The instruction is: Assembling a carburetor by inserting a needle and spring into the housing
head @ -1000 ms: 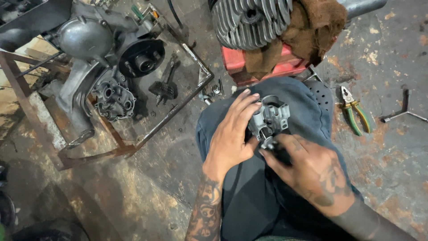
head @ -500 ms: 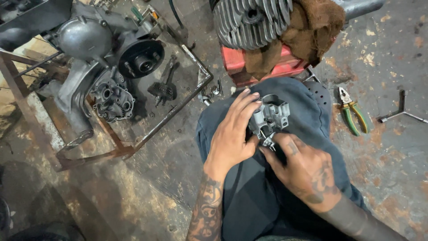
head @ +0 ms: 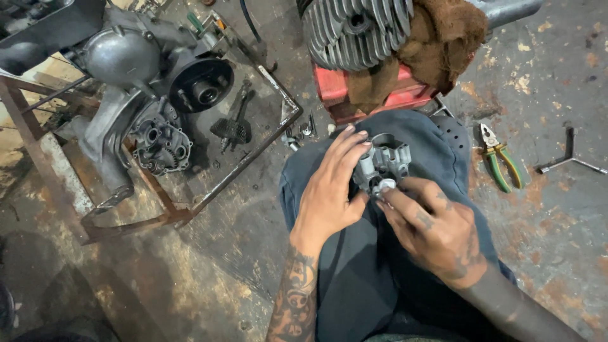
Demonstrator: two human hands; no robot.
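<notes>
A small grey cast-metal engine part [head: 386,161] rests on my knee, which is covered in dark blue trousers [head: 354,266]. My left hand [head: 330,193] grips this part from the left, fingers curled over its top. My right hand [head: 430,228] comes in from the lower right and its fingertips press on a small round silver piece [head: 384,185] at the part's near side. Both forearms are tattooed.
An opened engine casing [head: 149,95] with gears sits on a rusty metal tray [head: 209,190] at the left. A finned cylinder head [head: 354,28] and brown rag [head: 443,38] lie on a red box [head: 392,95] ahead. Green-handled pliers [head: 500,161] and a three-arm wrench [head: 570,158] lie on the concrete at right.
My right hand has shifted from gripping a dark tool at the part's underside to fingering the small silver piece. The left hand keeps its hold.
</notes>
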